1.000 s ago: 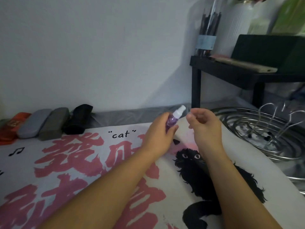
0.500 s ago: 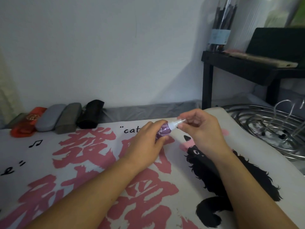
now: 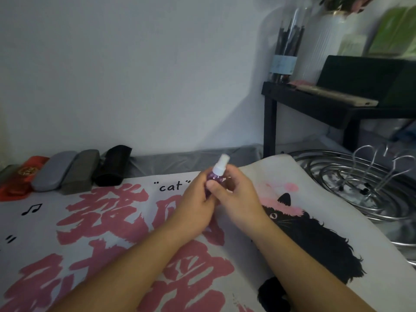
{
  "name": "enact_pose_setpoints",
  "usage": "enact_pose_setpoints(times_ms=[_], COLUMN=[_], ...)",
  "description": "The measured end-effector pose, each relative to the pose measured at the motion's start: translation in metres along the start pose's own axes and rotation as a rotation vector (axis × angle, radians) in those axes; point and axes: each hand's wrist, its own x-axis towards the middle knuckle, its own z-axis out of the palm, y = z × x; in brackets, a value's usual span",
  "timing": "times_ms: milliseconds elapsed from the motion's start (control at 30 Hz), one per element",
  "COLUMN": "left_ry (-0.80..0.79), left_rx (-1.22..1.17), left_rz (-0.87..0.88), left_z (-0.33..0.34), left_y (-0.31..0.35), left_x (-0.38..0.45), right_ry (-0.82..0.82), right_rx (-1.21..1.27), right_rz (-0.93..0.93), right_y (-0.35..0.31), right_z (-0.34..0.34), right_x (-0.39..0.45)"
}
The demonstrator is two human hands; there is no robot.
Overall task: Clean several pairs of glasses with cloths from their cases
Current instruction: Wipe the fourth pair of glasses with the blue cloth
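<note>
Both hands hold a small purple spray bottle point(image 3: 215, 175) upright above the printed cat mat point(image 3: 315, 199).

The bottle's long axis runs nearly vertical, its white nozzle cap pointing up and a little away, clear of the fingers; only a strip of translucent purple body shows. The left hand point(image 3: 195, 202) wraps its fingers round the lower body, and the right hand point(image 3: 234, 197) pinches the body just under the cap, thumb in front. Well beyond the left hand, by the wall, lie red, grey, olive-grey and black glasses cases point(image 3: 67, 170).
</note>
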Motion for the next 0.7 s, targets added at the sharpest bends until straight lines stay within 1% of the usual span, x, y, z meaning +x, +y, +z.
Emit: enact_pose_setpoints(times_ms=[67,100,167,200,267,333,400,500,567,633,700], left_ry=[-0.036,-0.037,0.047,0.113,0.223,0.256,0.25,0.195,0.203,0.205,0.201], left_rx=[0.0,0.024,0.12,0.19,0.359,0.546,0.666,0.776,0.812,0.834,0.85], left_rz=[0.001,-0.026,-0.083,-0.087,-0.037,0.006,-0.002,-0.001,0.003,0.004,-0.001], left_z=[0.002,0.0,-0.013,-0.022,-0.037,-0.045,-0.045,-0.04,-0.041,-0.041,-0.04], left_y=[-0.003,-0.005,-0.01,-0.015,-0.024,-0.029,-0.028,-0.03,-0.032,-0.034,-0.035], left_x=[0.0,-0.001,0.0,0.003,0.011,0.018,0.021,0.02,0.023,0.026,0.027], right_ry=[0.065,0.109,0.248,0.332,0.457,0.531,0.599,0.643,0.637,0.634,0.641], right_rx=[-0.081,-0.098,-0.17,-0.237,-0.332,-0.415,-0.55,-0.721,-0.834,-0.889,-0.917], right_rz=[-0.01,-0.002,-0.021,-0.053,-0.129,-0.154,-0.132,-0.088,-0.032,0.013,0.021], right_y=[-0.005,-0.011,-0.036,-0.052,-0.086,-0.113,-0.125,-0.121,-0.11,-0.102,-0.1], right_z=[0.001,-0.005,-0.031,-0.048,-0.083,-0.108,-0.131,-0.155,-0.163,-0.167,-0.17], right_x=[0.006,0.015,0.048,0.069,0.118,0.163,0.201,0.243,0.258,0.265,0.272])
